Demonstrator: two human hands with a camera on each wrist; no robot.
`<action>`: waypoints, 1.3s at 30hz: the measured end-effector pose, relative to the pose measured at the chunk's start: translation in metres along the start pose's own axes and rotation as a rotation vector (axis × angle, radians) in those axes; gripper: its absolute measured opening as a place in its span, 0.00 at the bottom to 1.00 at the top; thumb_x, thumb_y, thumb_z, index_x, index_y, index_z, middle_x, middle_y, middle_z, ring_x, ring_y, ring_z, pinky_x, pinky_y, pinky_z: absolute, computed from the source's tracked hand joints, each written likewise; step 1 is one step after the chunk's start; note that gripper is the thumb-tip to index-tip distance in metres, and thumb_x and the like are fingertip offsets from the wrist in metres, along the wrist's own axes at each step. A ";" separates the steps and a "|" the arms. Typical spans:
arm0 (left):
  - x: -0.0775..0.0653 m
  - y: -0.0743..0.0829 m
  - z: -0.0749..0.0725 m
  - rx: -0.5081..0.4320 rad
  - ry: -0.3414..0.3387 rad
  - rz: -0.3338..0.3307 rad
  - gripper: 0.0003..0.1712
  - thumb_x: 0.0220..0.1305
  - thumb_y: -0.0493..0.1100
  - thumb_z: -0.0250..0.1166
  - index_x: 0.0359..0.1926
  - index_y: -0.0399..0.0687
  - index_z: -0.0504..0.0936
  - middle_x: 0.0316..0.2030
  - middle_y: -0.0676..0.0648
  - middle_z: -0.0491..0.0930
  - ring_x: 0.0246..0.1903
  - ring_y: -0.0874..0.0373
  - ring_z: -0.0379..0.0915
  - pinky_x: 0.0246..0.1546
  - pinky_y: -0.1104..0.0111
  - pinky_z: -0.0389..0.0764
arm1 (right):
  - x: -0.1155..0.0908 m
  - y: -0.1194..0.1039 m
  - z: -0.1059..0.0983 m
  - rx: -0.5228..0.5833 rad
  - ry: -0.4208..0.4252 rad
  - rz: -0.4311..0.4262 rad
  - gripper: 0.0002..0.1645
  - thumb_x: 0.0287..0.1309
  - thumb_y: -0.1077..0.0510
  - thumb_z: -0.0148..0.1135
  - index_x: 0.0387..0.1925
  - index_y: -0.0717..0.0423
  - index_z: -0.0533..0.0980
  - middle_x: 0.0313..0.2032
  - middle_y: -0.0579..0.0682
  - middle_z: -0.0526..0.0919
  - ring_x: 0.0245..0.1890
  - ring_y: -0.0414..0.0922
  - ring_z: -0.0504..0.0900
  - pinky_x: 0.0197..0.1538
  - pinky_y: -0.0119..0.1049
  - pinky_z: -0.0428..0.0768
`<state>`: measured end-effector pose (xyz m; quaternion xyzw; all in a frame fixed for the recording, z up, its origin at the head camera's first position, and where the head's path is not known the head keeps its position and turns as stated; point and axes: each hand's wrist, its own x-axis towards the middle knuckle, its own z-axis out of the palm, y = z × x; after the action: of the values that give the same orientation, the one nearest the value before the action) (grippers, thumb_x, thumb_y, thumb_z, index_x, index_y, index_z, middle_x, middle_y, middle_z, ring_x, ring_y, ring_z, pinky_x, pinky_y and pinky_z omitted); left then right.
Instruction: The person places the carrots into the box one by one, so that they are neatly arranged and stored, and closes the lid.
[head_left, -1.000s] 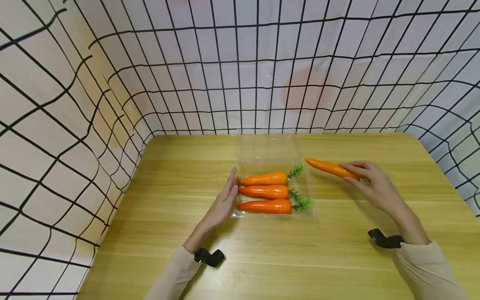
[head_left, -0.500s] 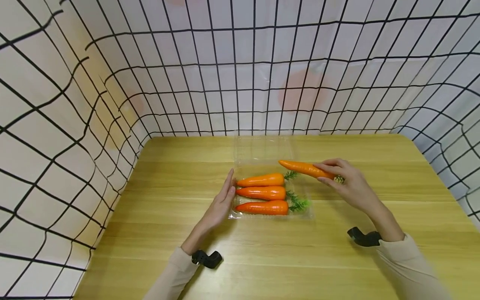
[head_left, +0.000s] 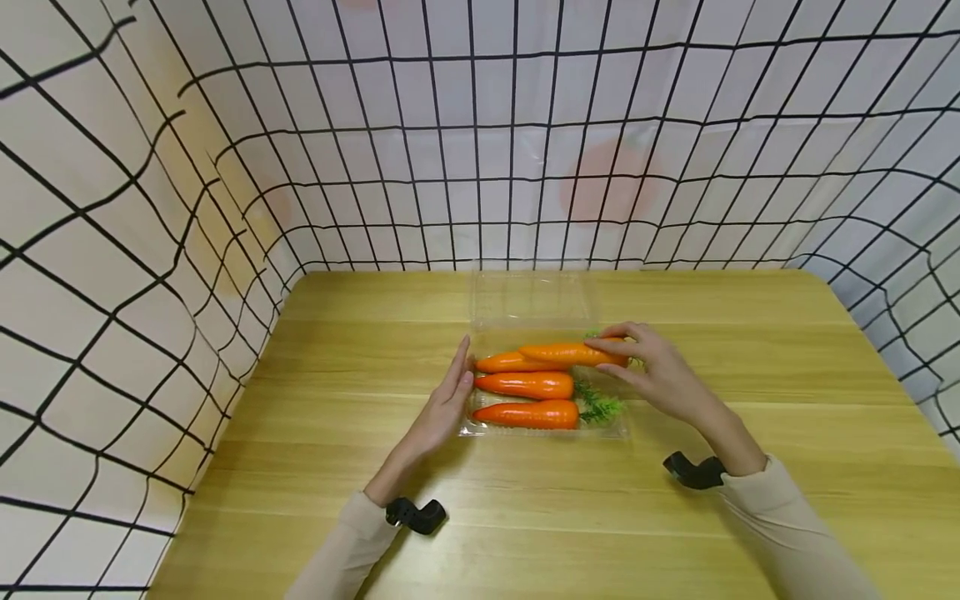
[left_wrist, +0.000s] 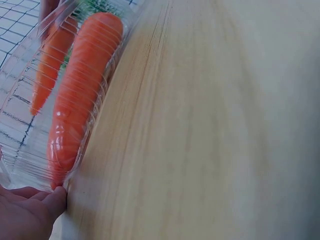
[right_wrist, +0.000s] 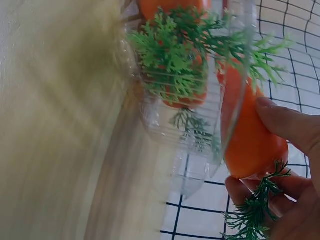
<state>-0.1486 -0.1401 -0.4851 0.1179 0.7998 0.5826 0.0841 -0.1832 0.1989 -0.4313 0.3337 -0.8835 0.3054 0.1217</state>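
Note:
A clear plastic clamshell box (head_left: 622,432) sits on the table with three orange carrots in a row: the near carrot (head_left: 528,414), the middle carrot (head_left: 525,384) and the far carrot (head_left: 497,363). Their green tops point right. My right hand (head_left: 663,375) pinches a fourth carrot (head_left: 566,354) at its thick end, above the far carrot and partly covering it. In the right wrist view this held carrot (right_wrist: 255,132) has its green tuft (right_wrist: 257,205) hanging by the fingers. My left hand (head_left: 441,408) rests against the box's left side, fingers straight; its thumb touches the corner in the left wrist view.
Behind the carrots the box's clear lid (head_left: 532,297) lies folded back toward the far table edge. Black wire grid with white sheeting (head_left: 420,150) stands around the back and sides. The wooden table (head_left: 525,517) reaches toward me.
My right hand has carried its carrot leftward from the table's right side to above the far carrot in the box. The left hand has stayed at the box's left side.

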 end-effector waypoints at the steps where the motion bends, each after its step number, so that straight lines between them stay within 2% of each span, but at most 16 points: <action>1: 0.000 0.000 0.000 0.001 0.000 -0.002 0.34 0.87 0.47 0.37 0.85 0.60 0.37 0.82 0.38 0.47 0.82 0.45 0.45 0.82 0.50 0.50 | 0.000 0.000 0.001 -0.001 -0.004 0.004 0.26 0.56 0.68 0.74 0.57 0.54 0.85 0.53 0.55 0.82 0.51 0.50 0.78 0.46 0.40 0.77; 6: 0.000 0.003 -0.001 -0.001 -0.002 0.008 0.34 0.87 0.47 0.36 0.85 0.60 0.37 0.82 0.37 0.47 0.82 0.44 0.45 0.82 0.49 0.50 | 0.004 -0.001 0.005 0.000 -0.008 0.009 0.25 0.57 0.66 0.74 0.58 0.55 0.85 0.54 0.56 0.83 0.54 0.53 0.78 0.49 0.46 0.78; 12: 0.000 0.002 -0.001 -0.002 -0.013 -0.007 0.34 0.87 0.48 0.36 0.84 0.64 0.36 0.82 0.37 0.47 0.82 0.45 0.45 0.82 0.50 0.50 | 0.007 -0.003 0.011 0.001 -0.002 0.008 0.25 0.56 0.66 0.75 0.57 0.56 0.85 0.53 0.55 0.84 0.53 0.53 0.79 0.50 0.48 0.80; 17: 0.000 0.002 -0.001 -0.005 -0.009 -0.009 0.34 0.87 0.49 0.37 0.84 0.63 0.37 0.82 0.39 0.47 0.82 0.47 0.45 0.82 0.51 0.51 | 0.011 -0.003 0.016 0.013 0.000 0.022 0.24 0.54 0.64 0.77 0.55 0.58 0.85 0.52 0.56 0.85 0.53 0.54 0.81 0.51 0.52 0.82; 25: -0.002 0.002 -0.002 0.009 0.003 -0.010 0.34 0.87 0.48 0.37 0.84 0.63 0.37 0.83 0.40 0.47 0.82 0.46 0.45 0.82 0.50 0.50 | 0.021 -0.003 0.030 0.039 -0.012 0.005 0.24 0.54 0.62 0.78 0.54 0.57 0.86 0.52 0.57 0.87 0.52 0.56 0.83 0.51 0.54 0.84; 33: 0.001 0.003 -0.001 0.032 0.001 0.005 0.34 0.86 0.47 0.37 0.85 0.59 0.37 0.83 0.39 0.47 0.82 0.44 0.45 0.82 0.47 0.50 | 0.022 -0.004 0.032 0.059 -0.057 0.054 0.24 0.58 0.61 0.76 0.57 0.56 0.85 0.54 0.58 0.85 0.55 0.58 0.82 0.54 0.58 0.83; 39: 0.000 0.001 -0.002 0.037 0.005 -0.004 0.34 0.86 0.48 0.37 0.85 0.61 0.37 0.83 0.41 0.46 0.82 0.46 0.45 0.82 0.50 0.49 | 0.024 -0.005 0.037 0.065 -0.065 0.042 0.23 0.57 0.61 0.77 0.56 0.58 0.85 0.53 0.59 0.86 0.54 0.58 0.83 0.54 0.56 0.83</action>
<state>-0.1488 -0.1412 -0.4835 0.1162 0.8108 0.5679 0.0812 -0.1983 0.1606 -0.4476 0.3283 -0.8835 0.3255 0.0756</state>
